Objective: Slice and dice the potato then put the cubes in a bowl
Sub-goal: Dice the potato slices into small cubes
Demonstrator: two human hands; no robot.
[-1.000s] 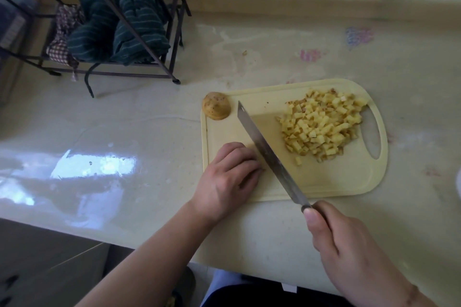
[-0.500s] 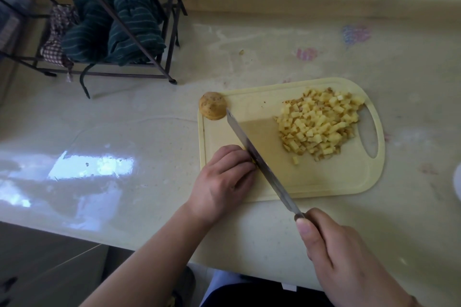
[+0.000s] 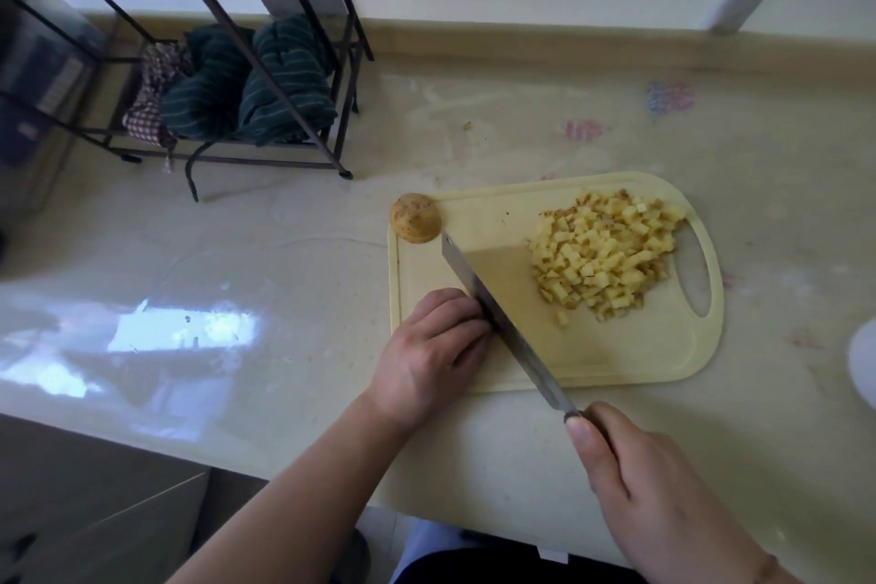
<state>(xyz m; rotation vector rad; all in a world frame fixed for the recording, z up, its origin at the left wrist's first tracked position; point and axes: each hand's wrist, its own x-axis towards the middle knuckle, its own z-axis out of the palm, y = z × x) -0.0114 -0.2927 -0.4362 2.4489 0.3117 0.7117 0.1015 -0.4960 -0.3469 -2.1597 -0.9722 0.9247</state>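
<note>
A pale yellow cutting board [image 3: 616,346] lies on the counter. On its right half sits a pile of diced potato cubes [image 3: 606,256]. A rounded, skin-on potato piece [image 3: 415,218] rests at the board's far left corner. My right hand [image 3: 649,479] grips the handle of a long knife [image 3: 497,313], whose blade runs diagonally across the board with its tip just short of the potato piece. My left hand [image 3: 426,351] rests on the board's near left part with curled fingers, knuckles against the blade. No potato shows under those fingers.
A white rounded rim, perhaps a bowl [image 3: 863,360], is cut off at the right edge. A black wire rack [image 3: 303,142] with dark striped cloths [image 3: 265,81] stands at the back left. The glossy counter's front edge runs below my forearms.
The knife has slid left across the board until its blade meets my left knuckles and its tip nears the potato piece. My left hand has stayed put.
</note>
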